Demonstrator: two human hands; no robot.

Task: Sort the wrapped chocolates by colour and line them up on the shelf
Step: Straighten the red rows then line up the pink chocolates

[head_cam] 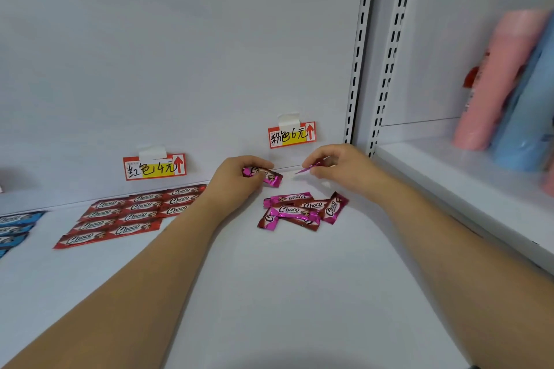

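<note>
Several pink-wrapped chocolates (299, 211) lie in a loose pile on the white shelf (269, 293), below the pink price label (292, 135). My left hand (239, 178) grips one pink chocolate (269, 177) just left of the pile's far side. My right hand (335, 163) pinches another pink chocolate (308, 168) seen edge-on, close to the back wall. Red-wrapped chocolates (126, 214) lie in neat rows under the red price label (154, 167). Blue-wrapped chocolates (15, 226) sit at the left edge, partly cut off.
A slotted upright post (358, 69) divides this bay from the shelf on the right, where a pink roll (491, 84) and a blue roll (527, 105) stand. The right shelf's edge (449, 204) runs beside my right forearm.
</note>
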